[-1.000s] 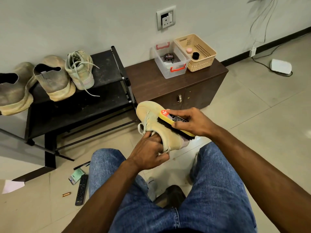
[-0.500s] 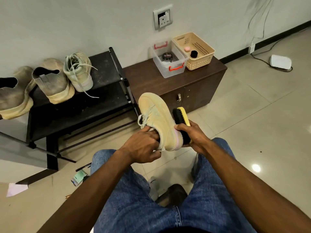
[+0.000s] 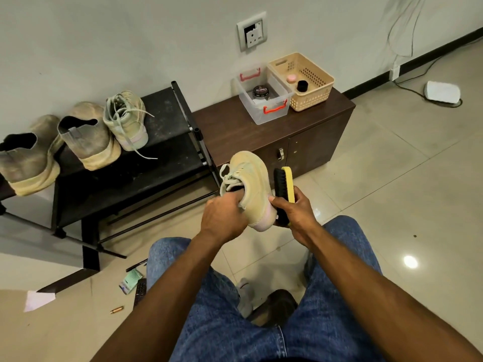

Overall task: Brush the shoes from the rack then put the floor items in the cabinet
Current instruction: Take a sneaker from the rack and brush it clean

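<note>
My left hand (image 3: 225,217) grips a tan suede sneaker (image 3: 252,184) at its opening, toe pointing away from me. In my right hand (image 3: 295,211) is a yellow-backed brush (image 3: 283,185) with black bristles pressed against the sneaker's right side. Three more shoes stand on the black rack (image 3: 167,108): a pale laced sneaker (image 3: 128,120) and two dusty grey boots (image 3: 87,138) (image 3: 24,163). On the floor by my left knee lie a pen (image 3: 136,265), a green packet (image 3: 130,280), a black remote (image 3: 139,292) and a small brass-coloured piece (image 3: 116,309).
A low brown cabinet (image 3: 308,142) with shut doors stands right of the rack. On it sit a clear box (image 3: 274,113) holding a polish tin and a beige basket (image 3: 311,97). A white paper (image 3: 38,300) lies at the left; a white device (image 3: 441,92) with a cable lies far right.
The brush went from the top of the sneaker to its right side, bristles now facing the shoe. The shoe turned more upright in my left hand.
</note>
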